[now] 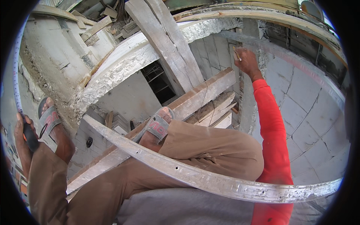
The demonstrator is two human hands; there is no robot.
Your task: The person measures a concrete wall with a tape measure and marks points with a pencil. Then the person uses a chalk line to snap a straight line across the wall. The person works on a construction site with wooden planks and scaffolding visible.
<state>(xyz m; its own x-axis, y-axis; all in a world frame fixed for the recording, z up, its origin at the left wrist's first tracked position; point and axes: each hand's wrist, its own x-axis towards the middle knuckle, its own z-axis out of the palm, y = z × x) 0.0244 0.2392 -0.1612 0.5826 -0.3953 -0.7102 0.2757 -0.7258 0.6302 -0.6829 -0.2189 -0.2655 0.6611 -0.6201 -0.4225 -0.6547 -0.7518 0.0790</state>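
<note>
My left hand (21,140), at the far left by my knee, is closed around a tape measure (30,135) with a dark case. Its white blade (16,71) runs out and upward along the left rim of the picture. Up and to the right, my right arm in a red sleeve reaches out over the drop. That right hand (247,63) pinches a thin yellowish pencil (237,54) close to the grey block wall (300,101). A long, pale, scuffed metal bar (195,176) with small holes passes across in front of my legs.
One sandalled foot (159,125) rests on a wooden beam (204,92) spanning the opening; the other foot (52,120) stands on a rough concrete ledge (56,90). A cracked timber post (168,41) leans over the beam. Below lies a dark opening (157,80). Broken concrete edges (120,60) surround it.
</note>
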